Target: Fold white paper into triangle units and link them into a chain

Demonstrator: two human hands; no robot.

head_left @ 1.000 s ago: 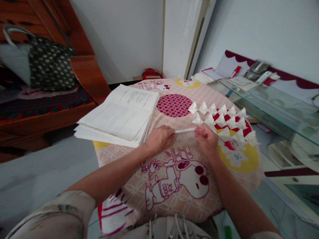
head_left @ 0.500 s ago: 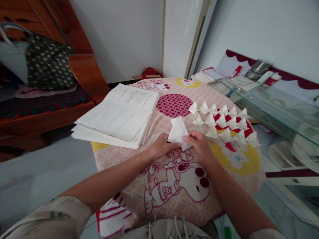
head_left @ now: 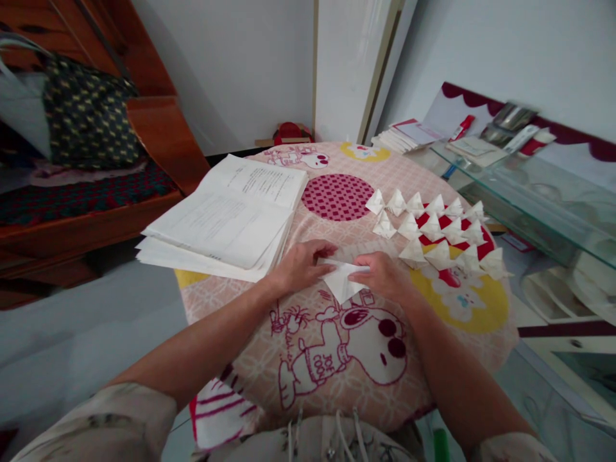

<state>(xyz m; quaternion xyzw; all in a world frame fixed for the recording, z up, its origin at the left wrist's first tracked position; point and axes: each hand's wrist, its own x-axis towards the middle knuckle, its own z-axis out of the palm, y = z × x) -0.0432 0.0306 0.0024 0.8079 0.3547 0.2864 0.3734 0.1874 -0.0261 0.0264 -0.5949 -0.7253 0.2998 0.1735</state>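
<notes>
A folded piece of white paper (head_left: 342, 282) is held between both hands, a pointed corner aimed toward me and a straight edge on the far side. My left hand (head_left: 305, 264) pinches its left end. On the right end, my right hand (head_left: 380, 274) grips with thumb and fingers. Several small folded paper boats (head_left: 439, 253) stand in rows on the cloth to the right of my hands. To the left lies a stack of printed sheets (head_left: 216, 215), spread open.
A patterned tablecloth (head_left: 337, 359) covers the round table. At the right is a glass shelf (head_left: 524, 186) with cups and small items. Stacked papers (head_left: 407, 136) sit at the table's back right. A wooden bench (head_left: 158, 141) with a dark patterned bag (head_left: 89, 112) stands at left.
The paper in my hands has been turned, its point now toward me instead of away. My left hand has risen slightly to the paper's far left edge.
</notes>
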